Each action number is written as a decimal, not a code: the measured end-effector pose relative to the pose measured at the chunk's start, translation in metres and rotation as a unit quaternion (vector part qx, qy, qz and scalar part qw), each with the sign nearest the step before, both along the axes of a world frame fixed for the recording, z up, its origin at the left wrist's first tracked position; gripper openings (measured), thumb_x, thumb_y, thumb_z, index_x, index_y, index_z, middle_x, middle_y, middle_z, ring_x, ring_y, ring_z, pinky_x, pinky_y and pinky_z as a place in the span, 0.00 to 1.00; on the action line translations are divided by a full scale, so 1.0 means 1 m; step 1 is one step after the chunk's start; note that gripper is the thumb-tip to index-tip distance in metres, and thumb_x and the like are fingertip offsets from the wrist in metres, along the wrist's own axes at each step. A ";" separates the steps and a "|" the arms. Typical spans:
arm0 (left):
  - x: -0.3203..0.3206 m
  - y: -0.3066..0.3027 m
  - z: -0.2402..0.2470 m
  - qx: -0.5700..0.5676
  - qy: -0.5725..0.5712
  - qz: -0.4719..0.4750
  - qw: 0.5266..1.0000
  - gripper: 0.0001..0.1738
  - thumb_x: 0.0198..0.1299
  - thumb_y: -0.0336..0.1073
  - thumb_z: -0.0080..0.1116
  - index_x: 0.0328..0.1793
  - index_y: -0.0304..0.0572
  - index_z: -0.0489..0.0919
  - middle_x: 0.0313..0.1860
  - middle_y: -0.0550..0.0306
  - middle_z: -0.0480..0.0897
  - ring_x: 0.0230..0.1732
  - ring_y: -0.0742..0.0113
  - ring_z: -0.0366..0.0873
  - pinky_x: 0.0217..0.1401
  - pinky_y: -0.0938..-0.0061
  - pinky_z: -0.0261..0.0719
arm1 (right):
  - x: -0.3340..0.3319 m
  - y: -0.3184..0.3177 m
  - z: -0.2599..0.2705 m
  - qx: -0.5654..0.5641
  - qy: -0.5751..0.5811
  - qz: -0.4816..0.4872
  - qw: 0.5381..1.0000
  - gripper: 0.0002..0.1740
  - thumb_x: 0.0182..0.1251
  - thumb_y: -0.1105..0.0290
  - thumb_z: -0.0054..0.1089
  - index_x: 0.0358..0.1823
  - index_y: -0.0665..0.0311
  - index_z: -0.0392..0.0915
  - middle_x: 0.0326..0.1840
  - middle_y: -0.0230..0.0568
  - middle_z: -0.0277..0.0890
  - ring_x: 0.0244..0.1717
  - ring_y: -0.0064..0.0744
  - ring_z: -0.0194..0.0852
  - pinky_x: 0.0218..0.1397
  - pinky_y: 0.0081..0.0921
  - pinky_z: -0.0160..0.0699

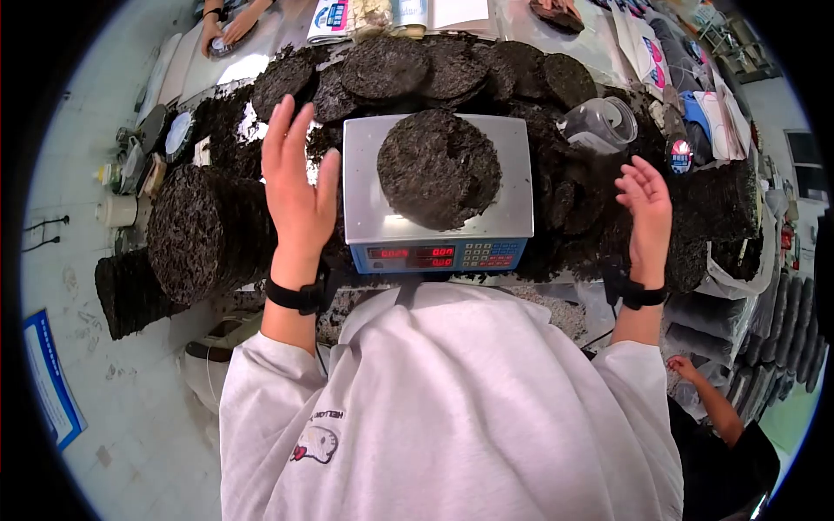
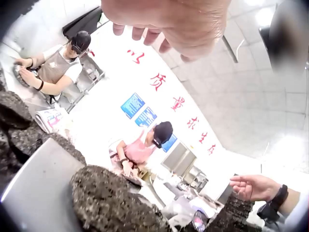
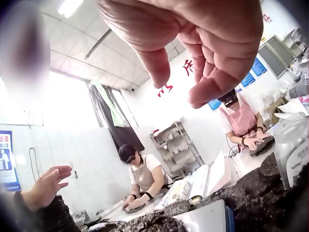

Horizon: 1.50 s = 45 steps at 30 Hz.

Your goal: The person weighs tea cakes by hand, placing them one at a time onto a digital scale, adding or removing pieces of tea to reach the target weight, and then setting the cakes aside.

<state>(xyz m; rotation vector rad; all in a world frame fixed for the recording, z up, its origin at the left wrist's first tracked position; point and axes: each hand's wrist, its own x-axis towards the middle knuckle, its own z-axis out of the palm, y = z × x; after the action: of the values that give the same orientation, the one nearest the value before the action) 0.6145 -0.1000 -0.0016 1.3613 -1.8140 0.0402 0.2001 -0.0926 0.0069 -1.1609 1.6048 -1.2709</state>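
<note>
A dark round cake of dried, flaky material that looks like seaweed lies flat on the steel pan of a digital scale, whose red digits are lit. To the left of the scale, my left hand is raised with its fingers extended and holds nothing. My right hand is lifted on the other side, well apart from the scale, its fingers loosely bent around no object. In the left wrist view the cake overhangs the pan edge nearest the camera.
More dark cakes lean in a row behind the scale. A thick stack of them lies at the left. A clear plastic jar is tipped over at the back right, amid loose dark flakes. Other people work across the table.
</note>
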 end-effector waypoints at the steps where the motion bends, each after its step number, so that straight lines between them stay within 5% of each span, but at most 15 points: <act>1: 0.001 -0.003 0.000 0.001 -0.001 0.000 1.000 0.28 0.58 0.34 0.57 0.66 0.37 0.69 0.71 0.44 0.64 0.71 0.46 0.59 0.71 0.59 0.58 | 0.002 0.000 -0.001 0.001 -0.001 0.000 1.000 0.22 0.65 0.72 0.58 0.60 0.68 0.69 0.51 0.38 0.74 0.46 0.22 0.75 0.46 0.17 0.74; 6: 0.000 -0.026 -0.041 0.070 0.063 0.042 0.995 0.26 0.62 0.35 0.57 0.66 0.41 0.69 0.69 0.45 0.66 0.70 0.50 0.61 0.72 0.61 0.57 | 0.021 0.012 -0.039 0.055 -0.132 0.021 0.990 0.26 0.64 0.69 0.61 0.62 0.68 0.65 0.54 0.39 0.71 0.51 0.25 0.73 0.52 0.21 0.76; 8: -0.010 -0.032 -0.065 0.119 0.049 0.041 0.991 0.30 0.58 0.37 0.61 0.66 0.39 0.67 0.69 0.41 0.63 0.69 0.43 0.60 0.70 0.59 0.60 | 0.047 0.030 -0.069 0.106 -0.213 0.040 0.970 0.30 0.63 0.67 0.63 0.64 0.67 0.62 0.54 0.39 0.71 0.52 0.26 0.73 0.53 0.22 0.76; 14: -0.058 -0.025 -0.136 0.240 0.019 -0.025 0.970 0.37 0.54 0.37 0.64 0.70 0.38 0.64 0.71 0.34 0.58 0.71 0.37 0.57 0.73 0.57 0.56 | 0.125 0.015 -0.126 0.234 -0.231 0.035 0.944 0.39 0.63 0.63 0.65 0.68 0.73 0.54 0.53 0.41 0.71 0.47 0.28 0.74 0.55 0.25 0.74; 18: -0.080 -0.013 -0.131 0.243 0.051 0.001 0.969 0.36 0.56 0.35 0.62 0.71 0.36 0.61 0.72 0.32 0.57 0.71 0.36 0.55 0.74 0.56 0.54 | 0.144 -0.015 -0.148 0.171 -0.126 0.015 0.977 0.24 0.61 0.66 0.65 0.54 0.69 0.68 0.49 0.40 0.75 0.49 0.28 0.72 0.55 0.27 0.71; 22: -0.096 -0.016 -0.130 0.278 0.061 0.027 0.958 0.37 0.58 0.35 0.59 0.72 0.34 0.58 0.71 0.30 0.56 0.71 0.35 0.54 0.74 0.56 0.53 | 0.148 -0.032 -0.159 0.103 -0.092 -0.031 0.990 0.20 0.60 0.71 0.63 0.52 0.69 0.69 0.48 0.42 0.76 0.49 0.30 0.73 0.55 0.29 0.71; 26: -0.086 -0.036 -0.112 0.303 0.071 -0.018 0.950 0.39 0.60 0.37 0.56 0.74 0.29 0.53 0.74 0.28 0.51 0.74 0.35 0.50 0.75 0.56 0.49 | 0.123 -0.077 -0.146 0.055 -0.214 0.013 0.975 0.21 0.62 0.74 0.61 0.56 0.68 0.67 0.52 0.39 0.75 0.52 0.28 0.72 0.58 0.26 0.69; 32: -0.047 -0.030 -0.034 0.237 0.046 0.026 0.970 0.35 0.58 0.30 0.53 0.73 0.31 0.57 0.75 0.38 0.54 0.75 0.44 0.51 0.76 0.59 0.48 | 0.051 -0.216 -0.163 -0.053 -0.317 -0.141 0.937 0.23 0.63 0.74 0.60 0.58 0.71 0.65 0.55 0.42 0.73 0.51 0.32 0.72 0.58 0.29 0.70; 36: -0.031 -0.004 -0.012 0.268 0.029 0.077 0.960 0.35 0.54 0.23 0.50 0.71 0.30 0.59 0.74 0.39 0.56 0.74 0.43 0.53 0.76 0.58 0.48 | 0.007 -0.311 -0.228 0.023 -0.175 -0.383 0.907 0.39 0.61 0.66 0.65 0.67 0.78 0.55 0.66 0.56 0.63 0.64 0.46 0.65 0.63 0.36 0.67; 37: -0.032 0.002 -0.006 0.288 0.006 0.099 0.952 0.34 0.54 0.23 0.49 0.71 0.29 0.59 0.74 0.38 0.55 0.74 0.42 0.53 0.76 0.57 0.48 | -0.002 -0.322 -0.245 0.019 -0.181 -0.388 0.904 0.39 0.61 0.66 0.65 0.67 0.78 0.55 0.66 0.56 0.63 0.64 0.46 0.65 0.63 0.36 0.67; 39: -0.027 0.014 -0.005 0.305 -0.014 0.117 0.945 0.34 0.56 0.24 0.48 0.72 0.29 0.57 0.75 0.37 0.54 0.75 0.41 0.51 0.76 0.55 0.47 | -0.013 -0.335 -0.266 0.091 -0.163 -0.376 0.908 0.50 0.62 0.60 0.65 0.74 0.74 0.40 0.76 0.56 0.46 0.72 0.49 0.52 0.68 0.43 0.60; 42: -0.030 0.014 -0.001 0.315 -0.025 0.124 0.941 0.33 0.58 0.26 0.47 0.72 0.29 0.56 0.75 0.37 0.54 0.76 0.41 0.50 0.76 0.54 0.47 | -0.015 -0.336 -0.282 0.184 -0.220 -0.394 0.873 0.48 0.62 0.59 0.65 0.73 0.74 0.45 0.76 0.55 0.46 0.72 0.51 0.51 0.66 0.45 0.63; 43: -0.031 0.016 0.002 0.313 -0.021 0.124 0.942 0.33 0.59 0.28 0.47 0.72 0.29 0.56 0.75 0.37 0.54 0.76 0.41 0.49 0.76 0.53 0.46 | -0.015 -0.344 -0.304 0.191 -0.186 -0.428 0.863 0.42 0.62 0.58 0.66 0.68 0.77 0.56 0.64 0.53 0.65 0.55 0.48 0.69 0.50 0.45 0.72; 44: -0.032 0.016 0.002 0.312 -0.022 0.115 0.943 0.33 0.59 0.28 0.47 0.72 0.29 0.56 0.75 0.37 0.54 0.76 0.41 0.49 0.76 0.53 0.46 | -0.020 -0.346 -0.325 0.179 -0.251 -0.439 0.844 0.29 0.62 0.58 0.65 0.53 0.77 0.70 0.42 0.45 0.72 0.31 0.37 0.67 0.32 0.43 0.66; 45: -0.033 0.012 0.002 0.301 -0.028 0.100 0.948 0.33 0.60 0.29 0.47 0.73 0.29 0.56 0.75 0.37 0.53 0.76 0.41 0.50 0.76 0.53 0.47 | -0.015 -0.339 -0.324 0.102 -0.342 -0.420 0.834 0.18 0.61 0.59 0.65 0.38 0.69 0.74 0.24 0.36 0.62 0.18 0.29 0.50 0.20 0.37 0.52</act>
<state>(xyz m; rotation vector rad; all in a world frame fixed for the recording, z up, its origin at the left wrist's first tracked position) 0.5813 -0.0883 0.0001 1.9831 -1.8004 -0.4025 0.1847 -0.4312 -0.3167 0.2410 1.6300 -1.7139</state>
